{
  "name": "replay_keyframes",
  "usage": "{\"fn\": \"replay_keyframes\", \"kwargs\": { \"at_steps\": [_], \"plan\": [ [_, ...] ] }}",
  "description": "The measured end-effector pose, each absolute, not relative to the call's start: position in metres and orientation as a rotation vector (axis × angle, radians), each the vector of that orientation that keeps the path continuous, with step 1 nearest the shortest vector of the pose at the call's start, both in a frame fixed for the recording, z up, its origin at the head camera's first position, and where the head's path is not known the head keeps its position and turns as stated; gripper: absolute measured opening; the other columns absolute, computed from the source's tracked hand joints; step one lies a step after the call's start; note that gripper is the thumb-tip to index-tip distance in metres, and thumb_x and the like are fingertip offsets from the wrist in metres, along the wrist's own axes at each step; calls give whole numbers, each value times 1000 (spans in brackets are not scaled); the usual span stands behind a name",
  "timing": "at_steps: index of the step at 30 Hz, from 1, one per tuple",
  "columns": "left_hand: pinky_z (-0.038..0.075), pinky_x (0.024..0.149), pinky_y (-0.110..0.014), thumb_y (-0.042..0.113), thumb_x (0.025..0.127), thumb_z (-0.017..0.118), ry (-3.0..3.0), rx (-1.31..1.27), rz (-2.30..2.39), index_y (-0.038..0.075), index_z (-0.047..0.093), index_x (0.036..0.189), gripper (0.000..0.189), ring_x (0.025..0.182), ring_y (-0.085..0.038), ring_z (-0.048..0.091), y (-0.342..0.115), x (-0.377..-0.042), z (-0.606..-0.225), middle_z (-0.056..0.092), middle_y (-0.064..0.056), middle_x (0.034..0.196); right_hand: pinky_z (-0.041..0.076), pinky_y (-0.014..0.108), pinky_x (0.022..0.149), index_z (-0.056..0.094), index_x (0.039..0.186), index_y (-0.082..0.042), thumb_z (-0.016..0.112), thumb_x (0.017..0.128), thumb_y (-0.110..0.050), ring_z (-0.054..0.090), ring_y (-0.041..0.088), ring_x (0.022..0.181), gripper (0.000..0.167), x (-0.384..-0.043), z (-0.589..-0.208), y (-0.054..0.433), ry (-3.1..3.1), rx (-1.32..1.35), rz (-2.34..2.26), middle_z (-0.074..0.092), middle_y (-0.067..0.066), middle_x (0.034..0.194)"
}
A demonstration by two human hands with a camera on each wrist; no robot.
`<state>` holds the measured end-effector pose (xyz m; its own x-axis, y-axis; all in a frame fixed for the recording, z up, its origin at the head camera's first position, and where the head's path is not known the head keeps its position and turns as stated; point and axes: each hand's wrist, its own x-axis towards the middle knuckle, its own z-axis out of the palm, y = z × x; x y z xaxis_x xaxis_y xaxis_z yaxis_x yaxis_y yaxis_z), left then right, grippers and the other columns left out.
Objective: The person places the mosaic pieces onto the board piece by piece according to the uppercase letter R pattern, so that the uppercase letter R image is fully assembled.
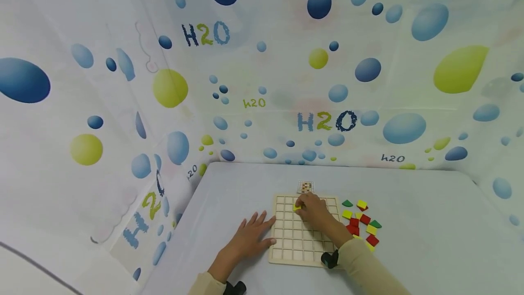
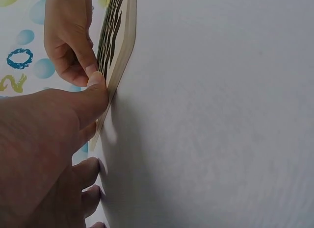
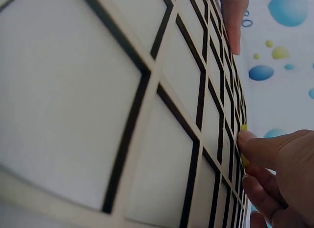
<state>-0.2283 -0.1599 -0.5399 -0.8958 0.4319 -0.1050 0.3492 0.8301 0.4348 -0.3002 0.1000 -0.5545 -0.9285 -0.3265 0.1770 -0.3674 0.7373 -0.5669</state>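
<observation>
A wooden grid board [image 1: 286,245] with square cells lies flat on the white table. My right hand [image 1: 314,211] is over its upper part and pinches a yellow piece [image 1: 296,207] at a cell in the second row. In the right wrist view the yellow piece [image 3: 244,160] shows between thumb and fingers, right at the grid. My left hand [image 1: 251,235] rests at the board's left edge, fingers spread, with thumb and forefinger touching the rim. The left wrist view shows the left thumb [image 2: 98,83] on the board's edge.
Several red, yellow and green pieces [image 1: 365,219] lie loose on the table right of the board, some overlapping. A small card with a coloured grid pattern [image 1: 305,187] lies just beyond the board. A printed curtain [image 1: 262,67] surrounds the table at the back and left.
</observation>
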Motion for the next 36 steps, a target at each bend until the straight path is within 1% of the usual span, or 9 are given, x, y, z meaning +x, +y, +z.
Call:
{"fn": "replay_keyframes", "kwargs": {
  "at_steps": [10,18,23,27,32,36],
  "plan": [
    [20,123,-72,53,103,63,2814,598,600,23,43,163,70,159,-45,25,-157,-229,-542,33,-17,171,48,55,84,71,96,-15,79,95,-11,60,21,95,9,-303,-555,102,-2881,572,917,63,0,100],
    [20,123,-72,54,102,63,2824,593,602,23,43,163,71,159,-45,25,-156,-230,-543,32,-16,171,48,58,84,69,96,-16,79,95,-10,61,24,96,12,-304,-555,103,-2855,601,918,61,0,100],
    [21,123,-72,54,102,63,2826,589,599,23,44,163,71,159,-45,26,-156,-229,-543,33,-17,171,47,58,86,70,96,-17,79,96,-10,60,24,97,11,-305,-555,102,-2876,588,937,60,0,100],
    [21,123,-72,54,102,64,2821,578,596,23,44,163,71,159,-45,26,-156,-229,-543,33,-17,171,48,57,90,72,99,-17,78,97,-12,60,25,101,8,-305,-554,105,-2911,603,931,60,0,102],
    [19,124,-71,55,102,63,2819,568,592,24,43,163,71,160,-44,24,-154,-230,-542,32,-15,172,48,60,96,73,106,-17,74,100,-15,61,27,108,7,-302,-548,116,-2916,614,991,62,3,112],
    [19,124,-71,54,103,62,2817,566,596,24,42,164,71,160,-44,24,-153,-230,-542,31,-15,172,45,58,93,73,115,-12,71,102,-16,61,29,108,14,-305,-542,140,-2917,564,1064,63,9,118]
  ]
}}
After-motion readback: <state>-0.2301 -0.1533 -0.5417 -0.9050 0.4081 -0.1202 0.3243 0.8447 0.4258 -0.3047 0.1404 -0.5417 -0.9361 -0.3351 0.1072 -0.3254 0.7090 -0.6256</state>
